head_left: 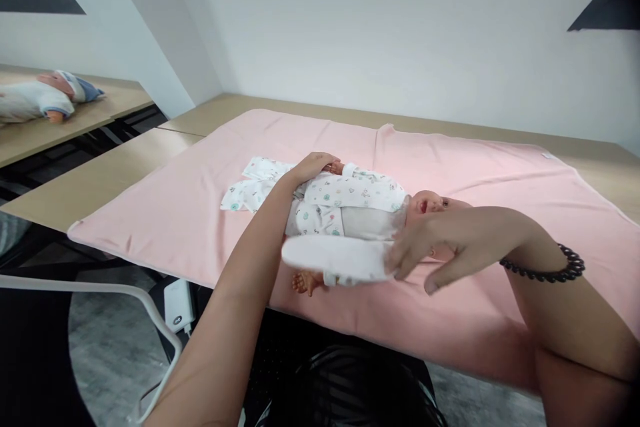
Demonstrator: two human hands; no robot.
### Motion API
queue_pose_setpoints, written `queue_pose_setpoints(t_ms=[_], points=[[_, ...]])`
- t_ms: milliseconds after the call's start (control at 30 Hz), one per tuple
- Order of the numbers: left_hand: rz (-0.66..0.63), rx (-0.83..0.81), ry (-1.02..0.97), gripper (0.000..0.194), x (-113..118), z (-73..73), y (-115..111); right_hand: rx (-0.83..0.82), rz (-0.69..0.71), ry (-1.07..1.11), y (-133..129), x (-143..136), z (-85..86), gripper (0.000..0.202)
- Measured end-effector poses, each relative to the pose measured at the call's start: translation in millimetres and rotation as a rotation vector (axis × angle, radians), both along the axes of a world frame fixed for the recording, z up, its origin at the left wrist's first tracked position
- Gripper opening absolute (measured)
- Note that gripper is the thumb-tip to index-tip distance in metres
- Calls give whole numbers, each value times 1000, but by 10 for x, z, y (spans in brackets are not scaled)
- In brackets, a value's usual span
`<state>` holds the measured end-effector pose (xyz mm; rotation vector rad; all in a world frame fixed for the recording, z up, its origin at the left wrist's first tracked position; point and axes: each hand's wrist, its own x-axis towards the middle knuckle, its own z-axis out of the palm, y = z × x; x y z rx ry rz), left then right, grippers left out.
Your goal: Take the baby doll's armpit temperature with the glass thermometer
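Note:
A baby doll [373, 221] lies on its back, head to the right, in white printed trousers [253, 188] and a white printed baby shirt [357, 190]. Over the doll's waist, beside its far hand, rests my left hand [314, 165]; its visible fingers are stretched out and partly hidden behind the hand. My right hand [445, 240] is over the doll's near shoulder, partly covering its head. Between its fingertips is the end of the shirt's near front flap [335, 257], which is raised and blurred. The doll's near hand [306, 281] sticks out below the flap.
A pink blanket [175, 193] covers most of the wooden table [165, 147], which stands against a white wall. On another table at the left lies a second doll [40, 99] with a blue-and-white hat. A white power bank [179, 305] and a white chair frame [125, 290] are below the front edge.

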<state>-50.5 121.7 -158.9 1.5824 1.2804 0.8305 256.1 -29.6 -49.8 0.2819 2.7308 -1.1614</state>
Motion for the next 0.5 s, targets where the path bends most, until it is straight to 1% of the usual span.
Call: queue_pose_setpoints(t_ms=[33, 67, 100, 167, 233, 300, 400, 467, 500], points=[[-14, -1, -6, 40, -2, 0, -2, -36, 68, -43, -32, 0, -10, 36], [-34, 0, -18, 40, -2, 0, -3, -52, 106, -76, -61, -3, -24, 37], [-50, 2, -30, 40, -2, -1, -5, -47, 108, -88, -85, -8, -37, 39], [-52, 4, -40, 40, 1, -5, -3, 3, 53, -84, -115, -29, -48, 41], [-53, -2, -38, 40, 6, -13, 4, 72, -36, -47, -121, -62, -40, 37], [-50, -4, -31, 41, 9, -22, 12, 196, -144, -5, -110, -98, -38, 34], [-46, 4, -30, 42, 7, -28, 21, 491, -325, 21, -79, -138, -99, 32], [-59, 9, -32, 42, 1, -31, 25, 674, -398, 21, -57, -147, -170, 32], [-62, 11, -31, 42, -1, -34, 29, 730, -408, 18, -48, -148, -204, 33]])
